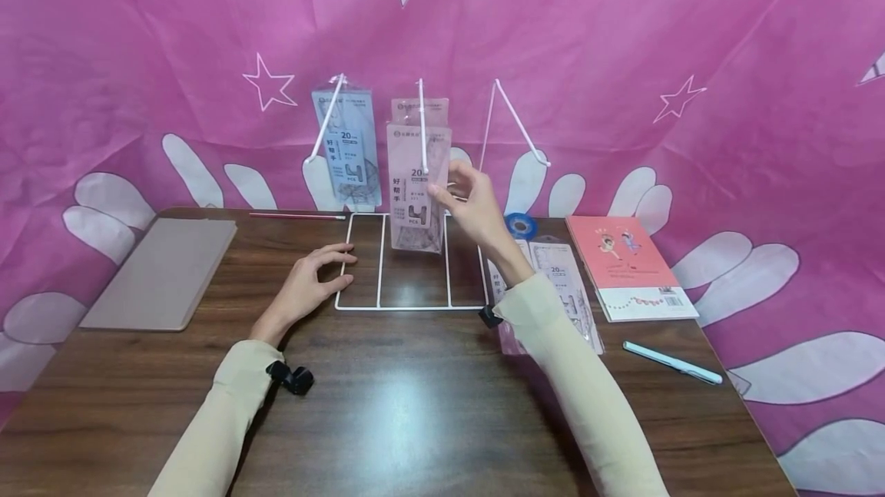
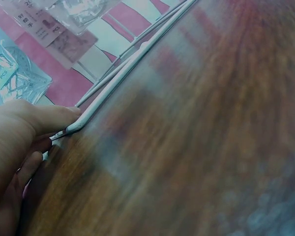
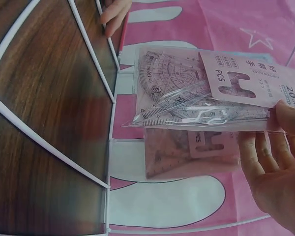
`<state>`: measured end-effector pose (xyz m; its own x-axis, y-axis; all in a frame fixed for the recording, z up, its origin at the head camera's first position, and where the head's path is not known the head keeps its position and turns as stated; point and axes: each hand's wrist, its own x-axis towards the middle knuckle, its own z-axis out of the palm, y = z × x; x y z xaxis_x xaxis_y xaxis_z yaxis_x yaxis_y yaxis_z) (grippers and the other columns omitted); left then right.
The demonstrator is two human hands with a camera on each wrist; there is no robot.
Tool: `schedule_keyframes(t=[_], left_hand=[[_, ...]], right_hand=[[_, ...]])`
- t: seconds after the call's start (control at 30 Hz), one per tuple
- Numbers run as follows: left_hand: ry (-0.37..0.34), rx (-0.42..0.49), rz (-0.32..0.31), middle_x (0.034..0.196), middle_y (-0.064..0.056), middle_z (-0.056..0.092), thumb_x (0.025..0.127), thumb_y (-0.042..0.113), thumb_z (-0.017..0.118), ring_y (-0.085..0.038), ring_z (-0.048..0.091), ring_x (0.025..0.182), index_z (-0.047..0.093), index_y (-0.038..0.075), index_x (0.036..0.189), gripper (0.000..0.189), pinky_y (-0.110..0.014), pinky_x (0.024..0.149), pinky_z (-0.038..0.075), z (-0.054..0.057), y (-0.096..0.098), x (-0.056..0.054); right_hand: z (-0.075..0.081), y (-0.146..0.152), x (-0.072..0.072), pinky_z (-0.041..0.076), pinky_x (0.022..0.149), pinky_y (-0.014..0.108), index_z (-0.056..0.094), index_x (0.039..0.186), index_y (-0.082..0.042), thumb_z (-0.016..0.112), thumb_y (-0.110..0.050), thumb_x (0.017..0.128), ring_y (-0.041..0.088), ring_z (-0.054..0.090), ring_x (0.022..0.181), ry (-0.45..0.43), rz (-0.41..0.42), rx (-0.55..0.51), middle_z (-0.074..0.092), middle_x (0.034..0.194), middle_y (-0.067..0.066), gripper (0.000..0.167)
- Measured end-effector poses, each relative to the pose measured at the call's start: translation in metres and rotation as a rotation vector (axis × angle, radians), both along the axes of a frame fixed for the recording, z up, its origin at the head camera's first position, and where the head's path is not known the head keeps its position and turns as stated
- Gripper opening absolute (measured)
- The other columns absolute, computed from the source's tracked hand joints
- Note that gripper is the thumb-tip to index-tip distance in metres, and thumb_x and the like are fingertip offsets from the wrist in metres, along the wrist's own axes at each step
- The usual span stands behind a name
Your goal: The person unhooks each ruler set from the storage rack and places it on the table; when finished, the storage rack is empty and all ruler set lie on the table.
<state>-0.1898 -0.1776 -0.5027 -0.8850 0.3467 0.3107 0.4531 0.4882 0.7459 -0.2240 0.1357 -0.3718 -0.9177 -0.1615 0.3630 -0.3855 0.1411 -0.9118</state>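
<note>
My right hand point(image 1: 477, 209) pinches the right edge of a clear packet of rulers with a pink card point(image 1: 401, 155), its thumb on the front and fingers behind. In the right wrist view a protractor and set squares point(image 3: 177, 83) show through the plastic. The packet's top overlaps the middle arm of a white wire rack point(image 1: 408, 308). Behind it is a second pink packet point(image 1: 432, 107). A blue packet point(image 1: 353, 140) hangs from the left arm. My left hand point(image 1: 307, 282) rests at the left edge of the rack's base, thumb and fingers lightly bent against the wire.
The rack's right arm point(image 1: 520, 120) holds no packet. More pink packets point(image 1: 563, 282) lie right of the base, beside a blue tape roll point(image 1: 521, 226). A coral book point(image 1: 625, 266) and a light blue pen point(image 1: 671, 362) lie farther right; a grey notebook point(image 1: 162, 274) lies left.
</note>
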Motion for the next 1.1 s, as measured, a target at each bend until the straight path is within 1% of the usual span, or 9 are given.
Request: schedule_keyframes(t=[0.23,0.43,0.53,0.87,1.1], left_hand=[[-0.008,-0.013,0.002,0.149,-0.015,0.059,0.093,0.005,0.078,-0.036,0.049,0.143,0.074,0.003,0.125,0.032,-0.057,0.119,0.033,0.001,0.0,0.001],[-0.01,-0.017,0.005,0.149,-0.013,0.059,0.093,0.006,0.078,-0.036,0.049,0.143,0.074,0.004,0.125,0.032,-0.057,0.12,0.032,-0.001,0.0,0.001],[-0.008,-0.017,0.006,0.149,-0.014,0.059,0.093,0.006,0.078,-0.036,0.049,0.143,0.074,0.004,0.125,0.032,-0.057,0.12,0.032,-0.001,0.0,0.0],[-0.003,-0.021,0.005,0.149,-0.013,0.059,0.093,0.007,0.078,-0.036,0.048,0.143,0.074,0.004,0.125,0.032,-0.057,0.12,0.032,-0.001,-0.002,-0.001],[-0.002,-0.018,0.002,0.15,-0.013,0.059,0.093,0.007,0.078,-0.036,0.048,0.143,0.074,0.005,0.126,0.033,-0.057,0.119,0.032,-0.002,-0.002,-0.001]], right_hand=[[0.002,0.003,0.014,0.058,0.098,0.043,0.067,0.123,0.001,0.074,-0.004,0.096,0.032,0.073,0.111,0.018,0.017,0.005,0.074,0.121,0.019,0.028],[0.004,0.004,0.024,0.056,0.101,0.043,0.067,0.125,0.0,0.074,-0.005,0.097,0.031,0.072,0.114,0.016,0.032,0.016,0.074,0.124,0.017,0.029],[0.005,0.005,0.029,0.057,0.099,0.044,0.066,0.125,0.0,0.073,-0.005,0.097,0.032,0.072,0.114,0.011,0.038,0.016,0.073,0.125,0.018,0.03],[0.008,0.006,0.044,0.059,0.095,0.043,0.066,0.126,-0.002,0.074,-0.006,0.097,0.03,0.073,0.112,0.013,0.059,0.019,0.073,0.127,0.016,0.03],[0.008,0.007,0.051,0.06,0.092,0.043,0.067,0.125,-0.002,0.074,-0.008,0.097,0.032,0.074,0.109,0.007,0.06,0.02,0.073,0.126,0.016,0.029]])
